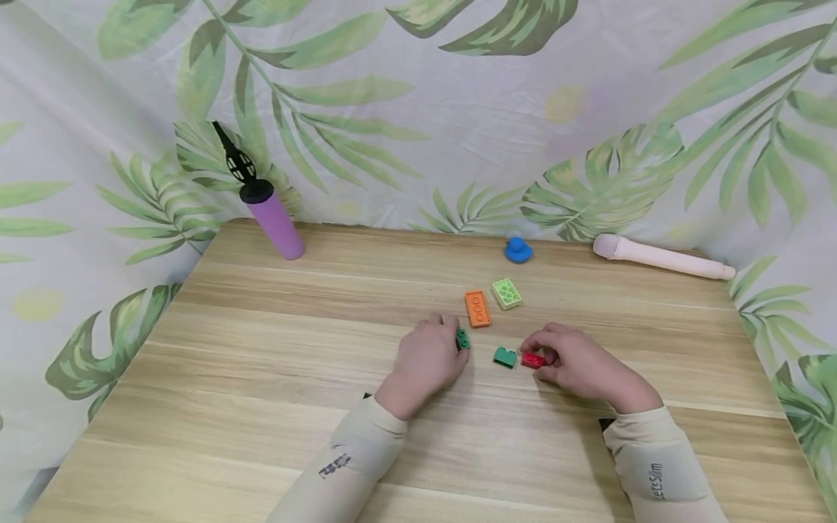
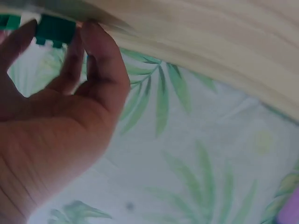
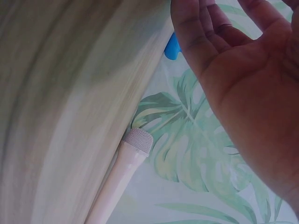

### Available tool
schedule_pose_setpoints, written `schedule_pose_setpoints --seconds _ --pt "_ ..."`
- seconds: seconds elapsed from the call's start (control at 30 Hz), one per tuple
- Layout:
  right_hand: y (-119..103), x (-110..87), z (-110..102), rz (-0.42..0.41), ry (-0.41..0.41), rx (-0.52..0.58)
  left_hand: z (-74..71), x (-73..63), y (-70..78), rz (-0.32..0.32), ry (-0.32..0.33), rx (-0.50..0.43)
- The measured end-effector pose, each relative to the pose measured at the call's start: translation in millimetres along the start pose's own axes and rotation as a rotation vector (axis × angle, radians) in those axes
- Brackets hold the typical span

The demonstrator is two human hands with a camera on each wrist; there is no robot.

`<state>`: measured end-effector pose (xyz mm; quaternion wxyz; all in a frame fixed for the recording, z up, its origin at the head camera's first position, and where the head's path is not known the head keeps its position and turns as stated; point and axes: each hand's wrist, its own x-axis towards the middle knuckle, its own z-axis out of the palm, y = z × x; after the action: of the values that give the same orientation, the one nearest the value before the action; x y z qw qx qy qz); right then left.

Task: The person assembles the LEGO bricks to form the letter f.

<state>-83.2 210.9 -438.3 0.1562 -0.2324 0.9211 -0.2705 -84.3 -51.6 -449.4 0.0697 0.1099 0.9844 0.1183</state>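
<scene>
My left hand pinches a small green toy brick between thumb and fingers, just left of the other bricks. In the left wrist view the same green brick sits between the fingertips. A second green brick lies on the table between the two hands. My right hand has its thumb and forefinger on either side of a red brick, close to that second green one. In the right wrist view the right hand shows its palm; its fingertips are cut off and the red brick is hidden.
Beyond the hands lie an orange brick and a light green brick. A blue toy duck stands near the back edge of the wooden table. A pale pink microphone lies back right, a purple balloon pump back left.
</scene>
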Motion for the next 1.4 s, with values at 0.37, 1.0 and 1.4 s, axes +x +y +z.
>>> schedule_pose_setpoints --seconds 0.37,1.0,1.4 --pt "-4 -0.2 -1 0.003 -0.005 -0.031 -12.5 3.6 -15.6 0.084 -0.097 -0.131" --pt "-5 4.5 -5 0.017 -0.03 0.036 -14.7 4.0 -18.5 0.107 -0.112 -0.107" --pt "-16 2.9 1 0.058 0.108 0.051 -16.8 2.9 -22.0 0.11 -0.165 -0.114"
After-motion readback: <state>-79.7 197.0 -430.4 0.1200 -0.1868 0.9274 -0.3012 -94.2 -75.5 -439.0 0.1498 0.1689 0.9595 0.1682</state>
